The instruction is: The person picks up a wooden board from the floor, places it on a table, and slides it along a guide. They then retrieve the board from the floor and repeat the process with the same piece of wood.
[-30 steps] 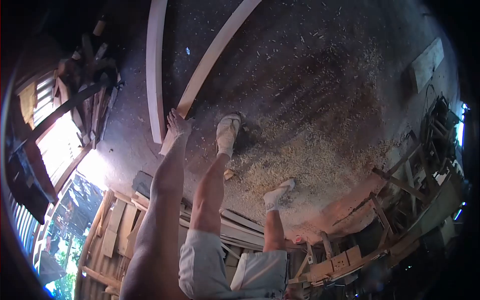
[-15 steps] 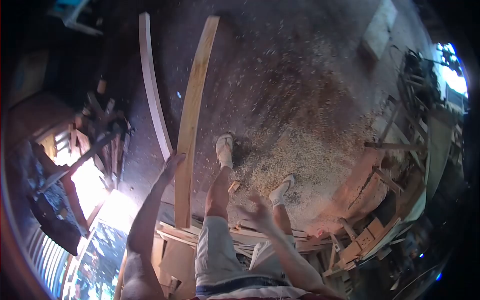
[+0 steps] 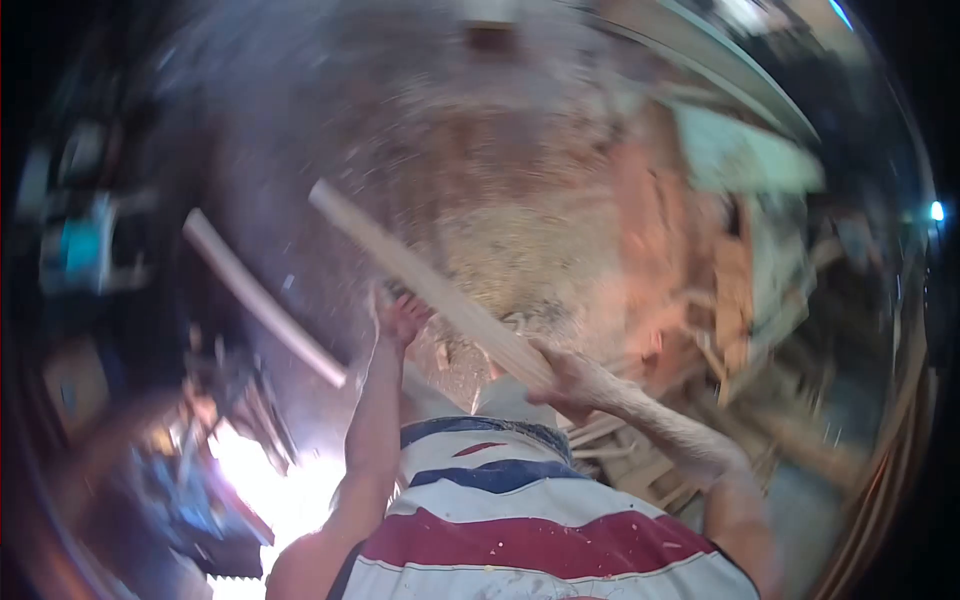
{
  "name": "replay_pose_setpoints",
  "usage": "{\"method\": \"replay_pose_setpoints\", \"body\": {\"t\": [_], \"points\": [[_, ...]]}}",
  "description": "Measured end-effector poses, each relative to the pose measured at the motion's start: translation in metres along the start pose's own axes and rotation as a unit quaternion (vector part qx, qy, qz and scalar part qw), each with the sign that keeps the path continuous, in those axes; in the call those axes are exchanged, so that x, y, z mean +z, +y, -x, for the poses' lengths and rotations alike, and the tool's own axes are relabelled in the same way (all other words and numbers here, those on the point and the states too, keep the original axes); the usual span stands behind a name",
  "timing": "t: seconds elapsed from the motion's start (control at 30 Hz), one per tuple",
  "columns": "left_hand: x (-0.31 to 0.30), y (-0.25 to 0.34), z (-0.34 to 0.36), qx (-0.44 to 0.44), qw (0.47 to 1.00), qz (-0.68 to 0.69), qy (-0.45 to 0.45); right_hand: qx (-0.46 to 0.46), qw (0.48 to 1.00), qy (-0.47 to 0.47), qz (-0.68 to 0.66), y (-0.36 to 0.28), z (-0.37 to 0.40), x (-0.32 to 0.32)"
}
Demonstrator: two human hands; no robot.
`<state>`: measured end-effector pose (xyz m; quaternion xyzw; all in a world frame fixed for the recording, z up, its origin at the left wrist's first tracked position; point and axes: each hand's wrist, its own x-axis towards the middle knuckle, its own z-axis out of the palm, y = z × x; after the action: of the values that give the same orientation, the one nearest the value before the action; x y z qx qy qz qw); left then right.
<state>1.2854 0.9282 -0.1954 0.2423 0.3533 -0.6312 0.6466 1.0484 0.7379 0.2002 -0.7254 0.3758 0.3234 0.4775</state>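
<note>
Frame is heavily motion-blurred, so fine detail is limited.

The plank (image 3: 440, 293) is off the floor and carried in front of the body. Its long axis runs diagonally, w/ the near end low at the right hand (image 3: 565, 380) and the far end up and away to that hand's left. The right hand's grip is closed round the near end, fingers wrapped over the top face and thumb side under, approx.

The left hand (image 3: 400, 318) is further along the same board, roughly mid-length, against its lower-left edge w/ fingers pointing up. Can't tell thru the blur whether that grip is closed on the wood or just pressed flat to it. So the right hand has the end, the left the middle, and most of the length sticks out beyond the left hand, unsupported.

A second plank (image 3: 262, 300) lies on the floor (image 3: 330, 120) well to the left of the left hand, approx parallel to the held one and apart from it. Sawdust (image 3: 520, 230) is spread thick on the floor beyond both hands. Scrap timber (image 3: 640, 470) is stacked below the right forearm. The striped shirt (image 3: 520, 520) fills the bottom of the view.
</note>
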Motion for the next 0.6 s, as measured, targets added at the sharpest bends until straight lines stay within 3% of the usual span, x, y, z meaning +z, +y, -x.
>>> {"method": "replay_pose_setpoints", "body": {"t": [0.03,0.17,0.23,0.3,0.37,0.47,0.53,0.6], "points": [[0.011,-0.021,-0.028,-0.008,0.998,0.0,0.068,0.051,0.998,-0.003,0.036,0.031,0.048,-0.006],[0.131,-0.165,-0.051,-0.052,0.951,-0.297,0.072,0.179,0.981,0.026,0.073,0.132,0.226,0.011],[0.099,-0.253,-0.116,-0.147,0.941,-0.281,0.114,0.243,0.968,0.061,-0.024,0.177,0.303,0.036],[0.123,-0.348,-0.123,-0.196,0.911,-0.346,0.11,0.342,0.926,0.063,-0.148,0.238,0.345,0.063],[0.139,-0.422,-0.114,-0.27,0.883,-0.379,0.069,0.426,0.863,0.066,-0.264,0.286,0.404,0.126],[0.171,-0.529,-0.087,-0.3,0.847,-0.437,0.045,0.47,0.816,0.189,-0.278,0.314,0.452,0.223],[0.196,-0.581,-0.07,-0.347,0.829,-0.438,-0.012,0.529,0.759,0.176,-0.337,0.329,0.449,0.304],[0.229,-0.625,-0.064,-0.392,0.799,-0.449,-0.078,0.529,0.717,0.214,-0.401,0.345,0.413,0.43]]}}
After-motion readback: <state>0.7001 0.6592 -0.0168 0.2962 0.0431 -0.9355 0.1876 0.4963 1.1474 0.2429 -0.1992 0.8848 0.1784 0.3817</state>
